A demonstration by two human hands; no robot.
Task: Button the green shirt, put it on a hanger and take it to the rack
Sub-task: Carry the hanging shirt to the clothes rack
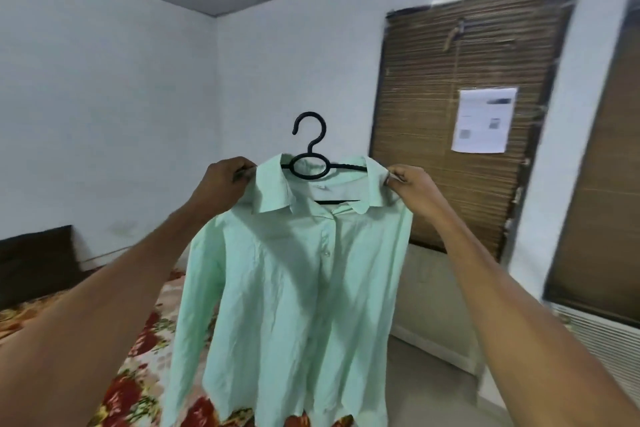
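Observation:
The pale green shirt [294, 288] hangs in the air in front of me on a black plastic hanger [309, 149], its hook pointing up above the collar. The front placket looks closed, with small buttons visible down the middle. My left hand [227, 184] grips the shirt's left shoulder together with the hanger's arm. At the opposite shoulder, beside the collar, my right hand [412, 187] pinches the fabric. Both sleeves dangle down. No rack is in view.
A bed with a red floral sheet [138, 357] lies below left, with a dark headboard [34, 263] against the white wall. Bamboo blinds [467, 114] carrying a paper notice [483, 120] cover a window ahead right. A second blind [609, 184] is at the far right.

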